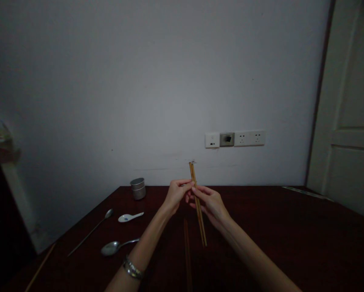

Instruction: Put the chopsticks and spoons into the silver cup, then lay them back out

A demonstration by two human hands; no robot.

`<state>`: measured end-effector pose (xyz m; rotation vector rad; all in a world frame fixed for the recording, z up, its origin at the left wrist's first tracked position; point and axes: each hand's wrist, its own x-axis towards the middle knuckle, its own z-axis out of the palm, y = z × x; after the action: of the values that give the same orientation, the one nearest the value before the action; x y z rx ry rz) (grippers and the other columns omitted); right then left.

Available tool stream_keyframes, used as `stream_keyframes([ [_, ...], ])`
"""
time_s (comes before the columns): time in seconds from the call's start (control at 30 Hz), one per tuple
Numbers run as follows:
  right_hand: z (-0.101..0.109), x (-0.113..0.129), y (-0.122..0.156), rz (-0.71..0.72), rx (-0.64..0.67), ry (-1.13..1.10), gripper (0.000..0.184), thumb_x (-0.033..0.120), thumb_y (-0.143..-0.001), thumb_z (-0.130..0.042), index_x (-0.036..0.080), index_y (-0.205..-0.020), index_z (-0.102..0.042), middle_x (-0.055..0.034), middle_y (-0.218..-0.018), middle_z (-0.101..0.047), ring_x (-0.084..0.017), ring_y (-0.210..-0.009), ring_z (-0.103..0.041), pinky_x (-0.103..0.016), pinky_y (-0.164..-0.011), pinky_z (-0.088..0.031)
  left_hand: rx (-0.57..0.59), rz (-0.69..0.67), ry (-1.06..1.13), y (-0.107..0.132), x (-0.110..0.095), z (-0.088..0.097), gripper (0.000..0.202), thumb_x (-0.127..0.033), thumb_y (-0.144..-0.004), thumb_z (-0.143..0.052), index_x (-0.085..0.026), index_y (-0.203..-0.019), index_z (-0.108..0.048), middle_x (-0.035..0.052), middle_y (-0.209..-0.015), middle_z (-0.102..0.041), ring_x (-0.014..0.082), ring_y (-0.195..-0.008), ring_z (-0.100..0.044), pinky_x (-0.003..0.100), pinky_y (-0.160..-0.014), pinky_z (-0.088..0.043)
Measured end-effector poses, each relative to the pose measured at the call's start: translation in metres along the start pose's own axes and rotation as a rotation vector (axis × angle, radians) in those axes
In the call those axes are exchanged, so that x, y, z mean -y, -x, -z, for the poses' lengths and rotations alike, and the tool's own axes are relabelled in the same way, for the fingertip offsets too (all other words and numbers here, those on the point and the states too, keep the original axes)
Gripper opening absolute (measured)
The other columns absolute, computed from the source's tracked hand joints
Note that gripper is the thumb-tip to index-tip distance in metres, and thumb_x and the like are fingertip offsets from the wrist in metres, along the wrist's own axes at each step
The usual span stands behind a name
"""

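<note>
Both hands hold a pair of wooden chopsticks [199,215] nearly upright above the dark red table [291,235]. My left hand [176,195] pinches them near the upper end, fingers closed; a metal bracelet [132,268] is on that wrist. My right hand [210,205] wraps round them from the right, just below. The sticks' tips point up toward the wall, their lower ends hang near the table. Another chopstick [187,251] lies flat on the table beneath the hands.
To the left on the table lie a long metal spoon [92,231], a white ceramic spoon [129,217] and a large metal spoon [116,246]. A small metal cup [138,188] stands by the wall. A thin stick [40,267] lies at the left edge. Wall sockets [235,139] and a door [346,113] stand behind.
</note>
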<state>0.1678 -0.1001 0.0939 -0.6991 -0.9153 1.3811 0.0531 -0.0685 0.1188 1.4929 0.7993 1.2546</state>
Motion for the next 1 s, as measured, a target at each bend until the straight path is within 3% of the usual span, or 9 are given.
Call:
stream_keyframes([
  [0.27, -0.006, -0.001, 0.007, 0.011, -0.040, 0.063, 0.029, 0.029, -0.053, -0.074, 0.013, -0.074, -0.062, -0.0046, -0.070, -0.064, -0.015, -0.061, -0.060, -0.030, -0.054, -0.054, 0.006, -0.046, -0.045, 0.002, -0.006, 0.003, 0.030, -0.038, -0.064, -0.064, -0.009, -0.067, -0.062, -0.0022, -0.045, -0.049, 0.0027, -0.032, -0.036, 0.016, -0.031, -0.024],
  [0.5, -0.002, 0.001, 0.012, 0.017, -0.019, 0.122, 0.029, 0.029, -0.054, -0.074, 0.013, -0.075, -0.060, -0.0025, -0.065, -0.060, -0.014, -0.061, -0.058, -0.032, -0.054, -0.055, 0.070, -0.054, -0.024, 0.000, -0.001, 0.006, 0.032, -0.040, -0.063, -0.064, -0.008, -0.068, -0.062, -0.0001, -0.049, -0.052, 0.0042, -0.034, -0.040, 0.016, -0.031, -0.027],
  [1.0, 0.012, 0.006, 0.030, 0.050, -0.020, 0.251, 0.039, 0.035, -0.049, -0.074, 0.015, -0.066, -0.045, 0.0024, -0.058, -0.056, -0.013, -0.057, -0.056, -0.036, -0.051, -0.055, 0.174, 0.012, -0.023, 0.009, 0.001, -0.007, 0.030, -0.036, -0.062, -0.065, -0.008, -0.069, -0.062, -0.0021, -0.047, -0.050, 0.0045, -0.036, -0.041, 0.017, -0.033, -0.030],
])
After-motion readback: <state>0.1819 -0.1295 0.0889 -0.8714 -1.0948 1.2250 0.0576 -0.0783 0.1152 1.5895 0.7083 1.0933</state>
